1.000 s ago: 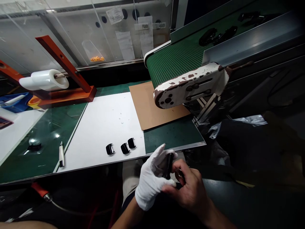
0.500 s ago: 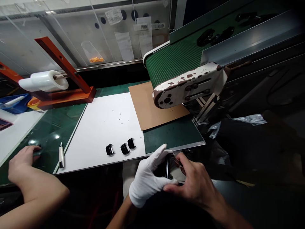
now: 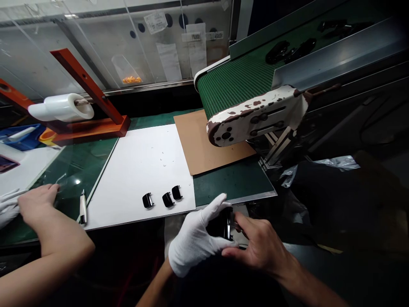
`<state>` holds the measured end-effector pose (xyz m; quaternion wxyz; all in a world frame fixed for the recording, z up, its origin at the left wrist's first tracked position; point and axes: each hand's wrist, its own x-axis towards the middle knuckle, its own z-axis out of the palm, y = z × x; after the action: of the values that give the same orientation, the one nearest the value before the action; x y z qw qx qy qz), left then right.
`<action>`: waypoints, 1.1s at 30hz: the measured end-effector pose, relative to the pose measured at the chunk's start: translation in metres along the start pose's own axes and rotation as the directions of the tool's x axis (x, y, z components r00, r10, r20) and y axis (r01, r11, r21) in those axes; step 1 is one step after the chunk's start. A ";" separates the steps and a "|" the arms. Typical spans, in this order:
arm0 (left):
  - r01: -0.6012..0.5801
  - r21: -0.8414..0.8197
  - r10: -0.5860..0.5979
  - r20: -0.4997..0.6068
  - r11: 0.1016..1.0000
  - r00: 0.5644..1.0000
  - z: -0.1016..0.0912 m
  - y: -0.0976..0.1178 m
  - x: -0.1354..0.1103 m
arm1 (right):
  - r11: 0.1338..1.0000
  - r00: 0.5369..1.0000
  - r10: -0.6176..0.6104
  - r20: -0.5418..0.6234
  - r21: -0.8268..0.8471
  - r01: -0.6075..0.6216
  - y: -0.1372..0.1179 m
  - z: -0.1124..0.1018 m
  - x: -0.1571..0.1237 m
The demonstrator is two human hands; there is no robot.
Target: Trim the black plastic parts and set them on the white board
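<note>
My left hand [image 3: 195, 238], in a white glove, is closed round a small black plastic part [image 3: 222, 224] below the table's front edge. My bare right hand [image 3: 255, 243] pinches the same part from the right, fingertips at its edge. Three similar black parts [image 3: 162, 198] lie in a row on the white sheet [image 3: 140, 166], just above my left hand.
A co-worker's bare arm and hand [image 3: 38, 202] rest on the green mat [image 3: 67, 170] at the left, beside a gloved hand [image 3: 8, 204]. A pen-like tool [image 3: 83, 208] lies near the sheet's left edge. A green conveyor [image 3: 236, 81] overhangs brown cardboard [image 3: 204, 145]. A film roll [image 3: 62, 107] sits on an orange stand.
A co-worker's arm has come in at the left and now rests a hand on the mat. My hands have turned the black part and stayed below the table edge.
</note>
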<state>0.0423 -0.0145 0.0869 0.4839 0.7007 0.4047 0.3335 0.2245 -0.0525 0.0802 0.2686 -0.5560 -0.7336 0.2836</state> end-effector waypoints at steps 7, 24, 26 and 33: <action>0.154 0.515 -0.066 -0.186 0.843 0.980 -0.070 -0.043 0.035 | 0.417 0.863 0.486 0.141 0.830 -0.371 0.031 0.045 -0.023; 0.495 0.305 -0.401 -0.322 0.813 0.858 -0.192 -0.112 0.059 | -0.148 0.621 0.676 0.397 0.899 -0.413 0.080 0.101 -0.071; 0.427 0.233 -0.325 -0.374 0.874 0.869 -0.195 -0.096 0.055 | -0.139 0.619 0.683 0.389 0.900 -0.412 0.076 0.097 -0.068; 0.092 0.106 -0.028 -0.494 0.990 0.869 -0.168 -0.007 0.062 | 0.190 0.681 0.690 0.244 0.848 -0.496 0.089 0.095 -0.070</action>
<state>-0.0763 0.1104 0.1373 0.3300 0.6091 0.5561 0.4592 0.2324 -0.1116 -0.0549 0.4472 -0.6015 -0.1769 0.6379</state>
